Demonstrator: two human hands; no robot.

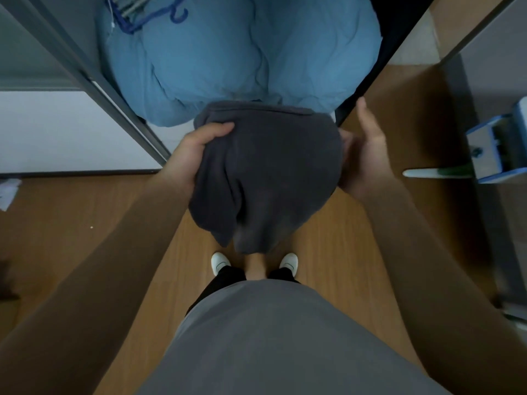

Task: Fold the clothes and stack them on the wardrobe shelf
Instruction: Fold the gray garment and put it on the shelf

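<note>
- White shoes (pixel 219 262) stand on the wooden floor (pixel 71 223), well short of the blue bedding (pixel 242 61), so the person faces the open wardrobe squarely.
- The dark grey folded garment (pixel 265 172) is held in the air between both hands. Its far edge just reaches the near side of the blue bedding, and its near end droops loose toward the floor.
- The left hand (pixel 196 149) pinches the garment's left edge on the side away from the bedding's middle, thumb pressed on top and fingers out of sight underneath.
- The right hand (pixel 368 155) lies against the garment's right edge with its thumb raised clear of the cloth. Its fingers run under the fabric, and it cannot be told whether they curl.
- The step appears to be placing the garment. To do it well, the person should lift the sagging near end first, keep the fold flat, and lay it down level so the stack stays neat.
- The blue bedding fills the wardrobe compartment, so finding a flat resting place is likely the tricky part.
- Blue hangers (pixel 148 15) lie on the bedding's far left corner.
</note>
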